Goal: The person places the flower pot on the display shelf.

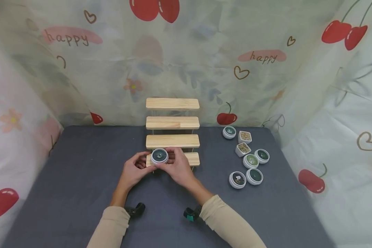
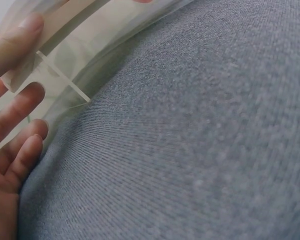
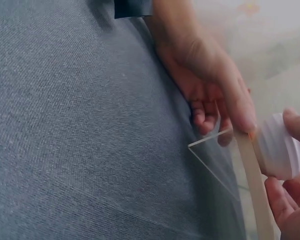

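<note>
A small white round pot [image 1: 159,156] with a dark green top stands over the left part of the lowest board [image 1: 192,159] of a stepped wooden shelf. My right hand [image 1: 179,168] grips the pot between thumb and fingers; its ribbed white side [image 3: 282,150] shows in the right wrist view. At the board's left end is my left hand [image 1: 134,168], thumb along the front edge and index finger partly hidden behind the board. In the left wrist view the lower fingers [image 2: 20,107] hang free beside a clear strut [image 2: 65,77].
Right of the shelf stand several more white round pots [image 1: 253,176] with green or dark tops. Two square white pots [image 1: 243,148] hold tan grains. Grey cloth [image 1: 96,165] covers the table, and a printed curtain [image 1: 186,51] hangs behind.
</note>
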